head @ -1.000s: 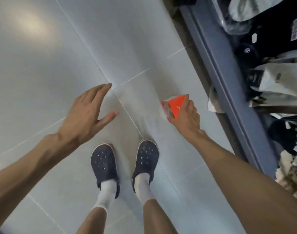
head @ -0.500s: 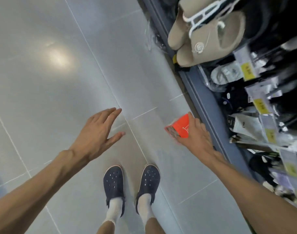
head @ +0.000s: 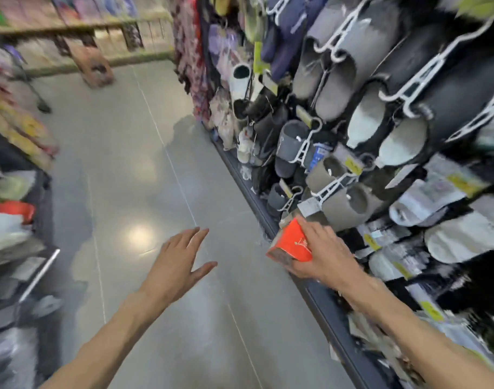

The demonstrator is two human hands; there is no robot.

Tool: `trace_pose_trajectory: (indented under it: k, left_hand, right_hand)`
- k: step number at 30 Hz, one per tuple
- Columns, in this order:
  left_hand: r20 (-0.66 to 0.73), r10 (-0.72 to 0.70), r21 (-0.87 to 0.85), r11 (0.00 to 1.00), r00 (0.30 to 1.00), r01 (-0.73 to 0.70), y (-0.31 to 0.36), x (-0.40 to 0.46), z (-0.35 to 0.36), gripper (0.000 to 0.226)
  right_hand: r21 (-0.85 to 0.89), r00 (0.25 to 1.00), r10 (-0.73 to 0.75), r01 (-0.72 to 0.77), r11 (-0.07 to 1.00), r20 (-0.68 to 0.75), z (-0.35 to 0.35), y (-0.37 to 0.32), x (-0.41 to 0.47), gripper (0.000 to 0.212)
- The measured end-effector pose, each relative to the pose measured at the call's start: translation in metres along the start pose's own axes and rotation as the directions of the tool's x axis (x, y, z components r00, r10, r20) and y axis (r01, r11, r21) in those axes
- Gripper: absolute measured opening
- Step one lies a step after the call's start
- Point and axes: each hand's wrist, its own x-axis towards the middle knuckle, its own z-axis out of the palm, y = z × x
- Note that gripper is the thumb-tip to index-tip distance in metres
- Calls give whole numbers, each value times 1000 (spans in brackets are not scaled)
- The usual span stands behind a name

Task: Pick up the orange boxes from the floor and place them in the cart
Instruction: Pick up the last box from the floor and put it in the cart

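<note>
An orange box (head: pixel 292 242) with small white print is held off the floor in my right hand (head: pixel 321 255), fingers wrapped over its top and far side, close to the shelf base on the right. My left hand (head: pixel 179 261) hovers over the grey floor at centre, fingers spread, holding nothing. At the left edge a dark cart (head: pixel 39 192) is partly in view and blurred, with something orange (head: pixel 15 209) in it among pale packets.
A tall rack of hanging slippers (head: pixel 338 88) and packaged goods lines the right side, with a dark base rail (head: pixel 318 296) along the floor. Shelves of goods stand at the far end and the left. The grey tiled aisle (head: pixel 144 169) runs between them.
My right hand has lifted the orange box off the floor. The view has swung up from my feet to the aisle and the slipper rack. My left hand stays open.
</note>
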Motion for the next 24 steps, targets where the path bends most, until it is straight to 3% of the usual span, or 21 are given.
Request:
trace_pose_trajectory:
  k: [6,14,20,24]
  left_hand:
    - [-122,-65,90,993,990,76,9,-48,-157,88]
    - [-305,-228,122,954,925,275,13,-128,-233,81]
    - [-471,-480,84,811,740,580,42,-225,-250,80]
    - [-524,-636,38,646,566,762,81,-308,-247,82]
  right_hand:
    - [1,977,-202,203,979,-61,-132,-83,-6,109]
    - [-30,850,-527,527,850,8,-196,-177,12,106]
    - [-7,619,-779,783,622,100,-203,-259,16,103]
    - [29,393,-907,915,402,148,-205,-319,-21,111]
